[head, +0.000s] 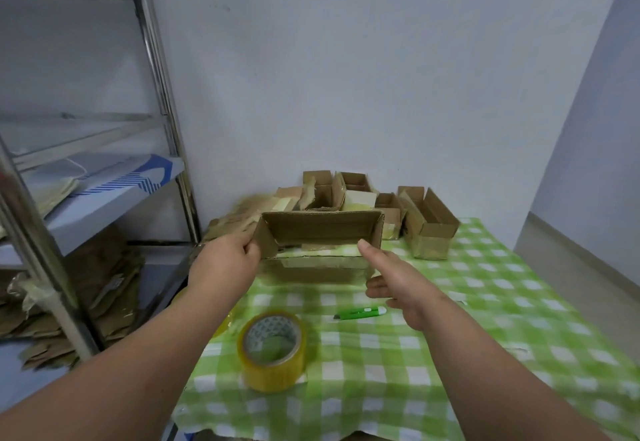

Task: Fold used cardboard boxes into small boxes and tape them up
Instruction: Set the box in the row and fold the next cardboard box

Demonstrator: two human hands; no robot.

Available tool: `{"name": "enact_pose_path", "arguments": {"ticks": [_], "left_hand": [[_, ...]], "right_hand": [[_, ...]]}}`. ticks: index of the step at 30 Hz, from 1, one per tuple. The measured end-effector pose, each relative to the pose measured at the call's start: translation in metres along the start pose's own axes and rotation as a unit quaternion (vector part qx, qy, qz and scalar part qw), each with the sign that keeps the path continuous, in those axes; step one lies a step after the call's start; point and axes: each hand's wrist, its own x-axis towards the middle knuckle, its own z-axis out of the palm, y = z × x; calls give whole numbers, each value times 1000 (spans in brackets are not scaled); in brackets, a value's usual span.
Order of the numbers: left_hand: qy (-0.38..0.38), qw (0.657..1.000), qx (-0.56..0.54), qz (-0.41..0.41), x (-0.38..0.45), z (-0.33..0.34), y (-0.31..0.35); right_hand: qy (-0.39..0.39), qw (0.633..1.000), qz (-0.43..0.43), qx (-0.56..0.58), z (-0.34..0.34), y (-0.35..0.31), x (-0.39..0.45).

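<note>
**Open box held at left end, right index on its near edge**

We see the cardboard box (320, 232) at 12 o'clock from the tape roll, sitting on the green checked tablecloth (485, 302), open top tilted toward the camera. Inside faces are visible, with a pale taped strip along the bottom.

Left hand (225, 264) grips the box's left end wall: fingers curled round the edge at about 9 o'clock of the box. Right hand (398, 281) is mostly open: index finger straight and pointing at the box's near right corner, roughly 4 o'clock of the box, tip at or just touching the edge; we cannot tell contact for certain. Thumb sticks out to the left, other fingers loosely curled, holding nothing.

The roll of yellowish clear tape (273, 350) lies flat at 6 o'clock of the box, between both forearms, apart from both hands. A green utility knife (360, 312) lies at 1 o'clock of the roll, just beside the right hand, not touched.

Behind the held box, at 12 to 2 o'clock, a cluster of small open boxes (429, 226) stands against the wall. At 10 o'clock, a pile of flattened cardboard (235, 215). Far left, a metal shelf rack (162, 94) with more flat cardboard (104, 284) on its lower level.
</note>
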Motion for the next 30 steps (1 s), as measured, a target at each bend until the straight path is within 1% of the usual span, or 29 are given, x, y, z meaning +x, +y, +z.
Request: {"name": "enact_pose_path", "arguments": {"ticks": [2, 6, 7, 9, 10, 13, 15, 17, 19, 21, 24, 27, 30], "left_hand": [[-16, 1000, 17, -6, 5, 5, 2], [-33, 999, 2, -40, 21, 10, 2], [-38, 998, -1, -41, 25, 12, 3], [-56, 998, -3, -38, 33, 14, 5], [-73, 997, 2, -37, 37, 16, 7], [-126, 991, 18, -42, 47, 23, 11], [-134, 990, 14, -45, 51, 28, 11], [-116, 992, -5, -42, 54, 32, 11], [-73, 992, -89, -47, 54, 40, 6], [-40, 984, -161, -58, 52, 46, 5], [-34, 980, -191, -42, 50, 51, 6], [-75, 981, -181, 2, 47, 53, 5], [-129, 980, -153, 9, 43, 56, 2]], "right_hand": [[18, 1000, 13, -15, 0, -2, 2], [42, 996, 43, -72, -1, -9, 9], [57, 993, 48, -91, -1, -9, 15], [109, 982, 49, -146, -2, -7, 29], [130, 979, 43, -154, -1, -7, 34], [152, 983, -13, -100, 4, -6, 43], [160, 983, -59, -60, 5, -5, 46], [163, 982, -86, -51, 7, -3, 47], [152, 981, -101, -63, 10, 0, 47], [150, 978, -120, -77, 14, 6, 48], [150, 978, -118, -81, 14, 15, 57], [147, 981, -107, -68, 14, 16, 58], [140, 983, -102, -58, 13, 9, 54]]}}
